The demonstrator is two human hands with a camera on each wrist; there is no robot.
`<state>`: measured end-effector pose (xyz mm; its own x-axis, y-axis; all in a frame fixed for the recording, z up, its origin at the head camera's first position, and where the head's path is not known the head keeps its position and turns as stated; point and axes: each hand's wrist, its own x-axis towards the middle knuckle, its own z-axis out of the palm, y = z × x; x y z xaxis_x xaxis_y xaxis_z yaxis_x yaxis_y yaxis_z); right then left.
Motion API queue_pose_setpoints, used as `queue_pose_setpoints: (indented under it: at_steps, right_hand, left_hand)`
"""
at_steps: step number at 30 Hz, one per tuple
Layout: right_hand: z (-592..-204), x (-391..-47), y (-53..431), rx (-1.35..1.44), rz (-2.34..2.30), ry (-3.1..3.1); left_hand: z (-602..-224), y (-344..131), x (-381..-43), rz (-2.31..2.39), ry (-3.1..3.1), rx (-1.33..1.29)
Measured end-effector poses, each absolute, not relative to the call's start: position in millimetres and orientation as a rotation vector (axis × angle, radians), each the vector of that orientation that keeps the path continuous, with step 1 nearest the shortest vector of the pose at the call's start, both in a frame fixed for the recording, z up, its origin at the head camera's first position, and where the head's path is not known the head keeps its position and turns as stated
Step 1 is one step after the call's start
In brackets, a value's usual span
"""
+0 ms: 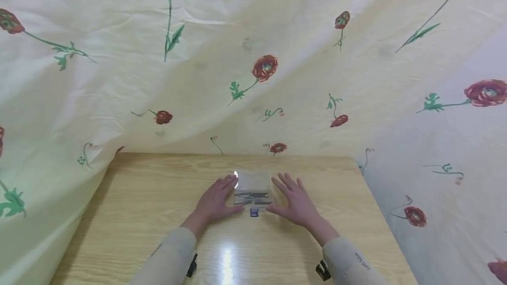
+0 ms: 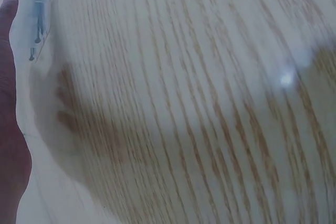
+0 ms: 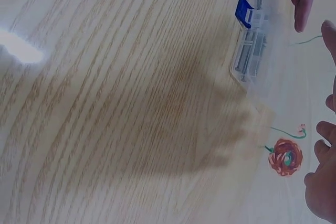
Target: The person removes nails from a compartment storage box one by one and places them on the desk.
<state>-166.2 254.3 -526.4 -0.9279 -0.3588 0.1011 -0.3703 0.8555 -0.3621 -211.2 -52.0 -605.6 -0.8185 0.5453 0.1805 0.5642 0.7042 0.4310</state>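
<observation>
A small clear plastic case (image 1: 252, 180) lies on the table between my two hands, with several thin dark metal pieces (image 1: 253, 195) along its near part. Its blue latch (image 3: 243, 12) juts out from the near side. My left hand (image 1: 215, 200) is at the case's left side, fingers spread and thumb toward the near left corner. On the opposite side my right hand (image 1: 295, 201) is spread in the same way, its thumb by the near right corner. Only an edge of the left hand (image 2: 9, 114) shows in the left wrist view.
A light wood-grain table (image 1: 158, 188) carries the case. Behind it and along both sides hangs a pale cloth (image 1: 206, 56) printed with red flowers. Bright light reflects off the tabletop in front of the case. Dark straps (image 1: 323, 270) show at both sleeves.
</observation>
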Motion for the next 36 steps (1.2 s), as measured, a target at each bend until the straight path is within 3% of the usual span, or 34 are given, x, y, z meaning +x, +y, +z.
queue_pose_setpoints:
  at_steps: [36]
  right_hand:
    - [-543, -162, 248, 0.605, 0.563, -2.999]
  left_hand:
    - [-623, -63, -214, -0.712, -2.885, -0.941]
